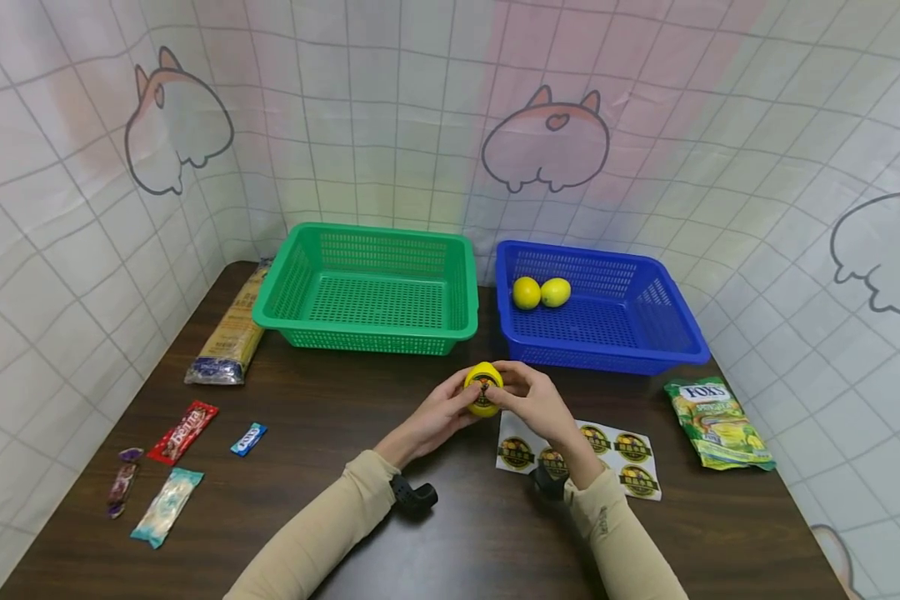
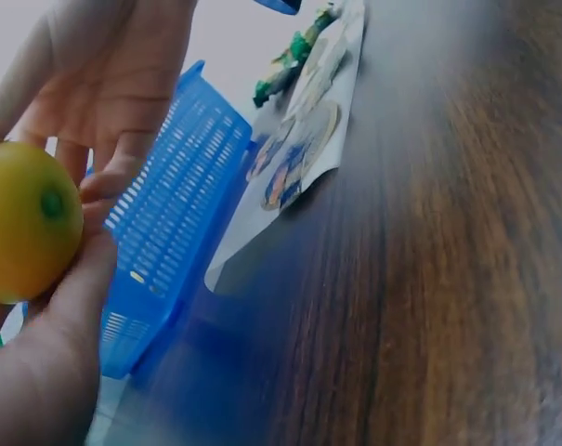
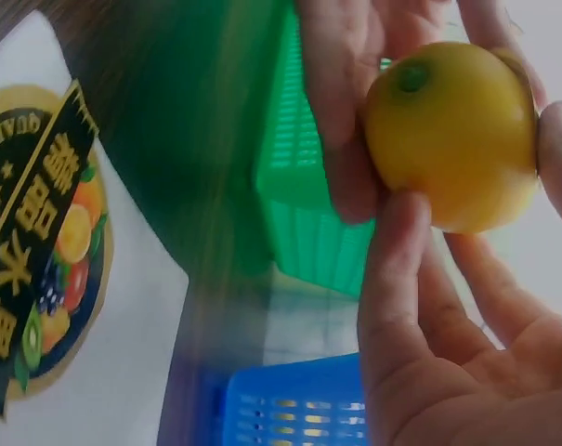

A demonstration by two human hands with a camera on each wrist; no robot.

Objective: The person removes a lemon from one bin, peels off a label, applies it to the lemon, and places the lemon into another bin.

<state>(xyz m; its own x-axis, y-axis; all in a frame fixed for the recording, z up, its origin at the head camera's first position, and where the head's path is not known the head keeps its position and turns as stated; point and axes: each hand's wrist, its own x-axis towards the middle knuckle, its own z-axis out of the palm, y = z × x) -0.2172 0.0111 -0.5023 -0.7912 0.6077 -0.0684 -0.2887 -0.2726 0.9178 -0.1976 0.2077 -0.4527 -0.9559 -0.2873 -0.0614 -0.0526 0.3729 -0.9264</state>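
Note:
Both hands hold one yellow lemon (image 1: pixel 483 369) over the middle of the table. A round black-and-gold sticker (image 1: pixel 486 386) sits on its upper side. The left hand (image 1: pixel 437 417) grips the lemon from the left, the right hand (image 1: pixel 534 403) from the right. Both thumbs press on the sticker. In the left wrist view the lemon (image 2: pixel 25 223) lies against the curled fingers, its green tip showing. From the right wrist view, fingertips of both hands surround the lemon (image 3: pixel 457 139). Partly beneath the right forearm lies a white sheet of stickers (image 1: pixel 513 425).
A blue basket (image 1: pixel 585 350) with two lemons (image 1: pixel 556 292) stands back right, a green basket (image 1: pixel 367 336) back left. A green Fox's candy bag (image 1: pixel 720 423) lies at right. Left are a long brown package (image 1: pixel 232 329), a red wrapper (image 1: pixel 183 432) and several small sweets (image 1: pixel 167 507).

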